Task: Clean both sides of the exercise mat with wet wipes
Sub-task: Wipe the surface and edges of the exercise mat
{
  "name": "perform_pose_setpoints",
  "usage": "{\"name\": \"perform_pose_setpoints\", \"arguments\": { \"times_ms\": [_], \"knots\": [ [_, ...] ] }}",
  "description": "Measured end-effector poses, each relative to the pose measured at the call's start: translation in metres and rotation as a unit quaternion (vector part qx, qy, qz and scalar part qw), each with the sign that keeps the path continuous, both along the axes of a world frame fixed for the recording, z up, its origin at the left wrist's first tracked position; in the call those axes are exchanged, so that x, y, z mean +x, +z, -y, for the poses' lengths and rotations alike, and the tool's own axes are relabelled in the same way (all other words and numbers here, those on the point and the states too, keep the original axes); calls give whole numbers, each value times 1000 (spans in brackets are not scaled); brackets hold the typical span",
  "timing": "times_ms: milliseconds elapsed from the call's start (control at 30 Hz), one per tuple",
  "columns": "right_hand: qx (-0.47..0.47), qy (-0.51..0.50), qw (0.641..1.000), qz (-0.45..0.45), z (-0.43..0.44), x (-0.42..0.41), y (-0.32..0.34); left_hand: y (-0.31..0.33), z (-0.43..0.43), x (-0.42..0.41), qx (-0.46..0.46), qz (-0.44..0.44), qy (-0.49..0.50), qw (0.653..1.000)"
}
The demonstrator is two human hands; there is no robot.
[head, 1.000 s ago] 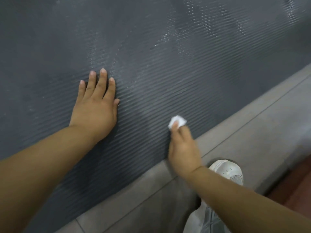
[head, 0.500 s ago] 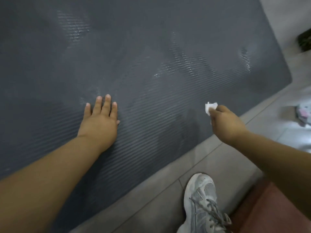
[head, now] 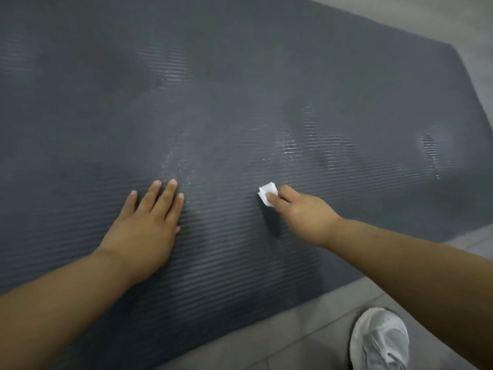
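Note:
A dark grey ribbed exercise mat [head: 240, 89] lies flat on the floor and fills most of the view, with shiny damp streaks across its middle. My left hand [head: 145, 225] rests palm down on the mat, fingers straight and together. My right hand [head: 304, 214] pinches a small folded white wet wipe [head: 267, 193] and presses it on the mat surface, to the right of my left hand. The wipe pokes out past my fingertips.
Grey floor tiles [head: 280, 340] run along the mat's near edge and beyond its far right corner. My white and grey sneaker [head: 378, 340] stands on the tiles at the bottom right, close to the mat's edge.
My right hand with the wipe swung out to the right near the mat's edge, then came back inward onto the mat. The view shifted right, showing the mat's corner. My left hand stayed flat.

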State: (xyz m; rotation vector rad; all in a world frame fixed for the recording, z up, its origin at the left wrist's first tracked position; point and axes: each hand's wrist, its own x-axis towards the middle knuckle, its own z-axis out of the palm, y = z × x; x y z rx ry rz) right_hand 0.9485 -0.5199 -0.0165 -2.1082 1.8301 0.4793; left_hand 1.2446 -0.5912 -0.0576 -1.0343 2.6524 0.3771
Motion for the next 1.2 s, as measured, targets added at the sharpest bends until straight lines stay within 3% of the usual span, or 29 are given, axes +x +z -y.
{"name": "perform_pose_setpoints", "arguments": {
  "times_ms": [33,100,167,233,300,367,467,500,533,600,667,733,833,867,967,1033,1100,1167,1200],
  "knots": [
    [-9,-15,1000,-8,3,-15,-9,-1,0,-2,-9,4,-1,1000],
    [-60,-139,988,-14,15,-45,-24,-5,-3,-8,-16,14,20,1000],
    [-129,-300,945,20,32,-56,-37,-7,-9,-16,-13,38,46,998],
    [-135,-352,925,41,41,-41,-45,-6,-16,-25,-15,51,60,997],
    [-153,-274,947,67,36,-13,-51,-4,-25,-31,-11,54,58,997],
    [-175,-113,972,106,22,5,-53,-3,-40,-36,-8,45,38,998],
    [-176,125,967,136,9,-15,-60,-7,-72,-36,30,42,1,999],
    [-159,156,966,133,10,-28,-56,-7,-83,-33,41,62,-8,997],
    [-151,142,970,124,12,-42,-52,-5,-93,-34,42,74,-18,996],
    [-145,-14,985,88,14,-69,-49,2,-106,-36,27,81,-62,994],
    [-145,-166,973,63,4,-83,-49,4,-109,-27,5,88,-100,991],
    [-124,-236,962,58,-13,-70,-49,11,-109,-18,39,96,-113,988],
    [-77,-192,973,97,-51,-30,-48,25,-120,-22,62,180,-99,977],
    [-78,-140,979,124,-65,-18,-51,22,-128,-21,48,171,-92,980],
    [-79,76,976,190,-103,-2,-61,34,-134,-32,74,263,-75,959],
    [-131,120,971,159,-107,-20,-57,43,-135,-32,64,282,-110,951],
    [-173,4,980,100,-103,-40,-47,49,-136,-29,63,302,-103,946],
    [-130,-209,968,57,-109,-53,-43,56,-140,-28,42,317,-115,941],
    [-104,-270,955,59,-117,-50,-41,60,-141,-29,29,325,-123,937]
  ]
}}
